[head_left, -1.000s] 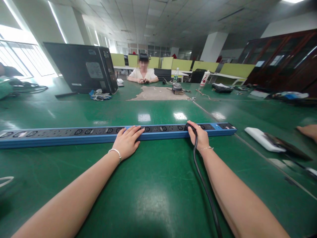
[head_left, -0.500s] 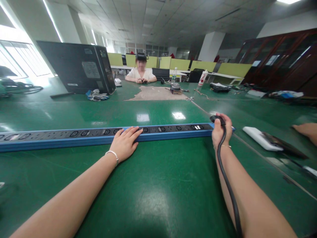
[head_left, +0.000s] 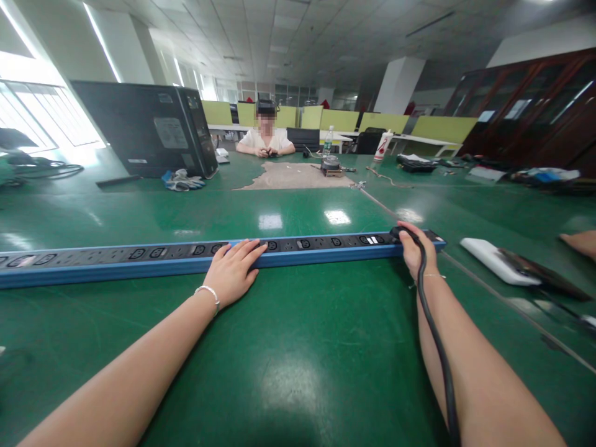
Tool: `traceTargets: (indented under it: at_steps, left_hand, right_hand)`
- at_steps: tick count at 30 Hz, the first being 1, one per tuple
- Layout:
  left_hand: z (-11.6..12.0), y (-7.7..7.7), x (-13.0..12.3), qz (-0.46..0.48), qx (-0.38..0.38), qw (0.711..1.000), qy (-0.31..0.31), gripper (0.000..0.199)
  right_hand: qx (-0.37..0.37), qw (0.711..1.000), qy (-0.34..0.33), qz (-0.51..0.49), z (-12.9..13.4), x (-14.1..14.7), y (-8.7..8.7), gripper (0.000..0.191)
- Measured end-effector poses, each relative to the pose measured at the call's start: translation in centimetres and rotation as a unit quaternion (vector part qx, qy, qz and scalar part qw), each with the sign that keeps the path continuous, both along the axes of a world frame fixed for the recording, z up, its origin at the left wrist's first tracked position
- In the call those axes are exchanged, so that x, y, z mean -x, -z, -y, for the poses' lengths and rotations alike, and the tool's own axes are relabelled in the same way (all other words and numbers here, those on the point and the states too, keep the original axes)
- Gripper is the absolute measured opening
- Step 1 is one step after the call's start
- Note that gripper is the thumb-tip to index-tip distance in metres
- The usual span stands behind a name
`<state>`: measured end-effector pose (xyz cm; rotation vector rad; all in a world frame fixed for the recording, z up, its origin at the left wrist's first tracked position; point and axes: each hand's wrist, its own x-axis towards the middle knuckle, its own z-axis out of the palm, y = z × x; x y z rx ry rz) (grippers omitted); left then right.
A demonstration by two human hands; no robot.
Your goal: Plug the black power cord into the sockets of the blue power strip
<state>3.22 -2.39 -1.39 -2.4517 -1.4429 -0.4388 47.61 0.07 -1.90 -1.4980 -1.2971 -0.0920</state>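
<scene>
A long blue power strip (head_left: 321,253) with black sockets along its top lies across the green table. Flat on its middle rests my left hand (head_left: 234,268), fingers stretched out and holding nothing. At the strip's right end, my right hand (head_left: 416,249) is closed around a black power plug (head_left: 398,232), low at the socket face. Whether the plug sits in a socket is hidden by the fingers. Its black cord (head_left: 431,316) runs down over my right forearm.
A black computer case (head_left: 144,127) and gloves (head_left: 182,180) stand at the back left. Across the table sits a person (head_left: 265,138). A bottle (head_left: 328,141) and a white tube (head_left: 382,145) are farther back. To the right lies a white device (head_left: 498,261), near another person's hand (head_left: 580,242).
My right hand has lowered the plug from above the strip's right end down to its socket face. The left hand stays in place on the strip.
</scene>
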Motion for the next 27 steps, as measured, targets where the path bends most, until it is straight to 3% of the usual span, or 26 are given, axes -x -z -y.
traceTargets:
  at_steps: [7,14,27]
  left_hand:
    - [0.0,0.0,-0.1,-0.001,0.003,1.0,-0.002,0.055]
    - [-0.1,0.2,0.0,-0.006,-0.004,1.0,-0.002,0.053]
    - [-0.1,0.0,0.1,-0.015,-0.002,1.0,-0.003,0.053]
  right_hand:
    - [0.042,0.997,0.055,0.017,0.2,-0.2,-0.4,0.036]
    - [0.017,0.998,0.042,0.05,0.3,-0.3,-0.4,0.037]
    - [0.05,0.992,0.028,0.112,0.4,-0.2,0.6,0.037]
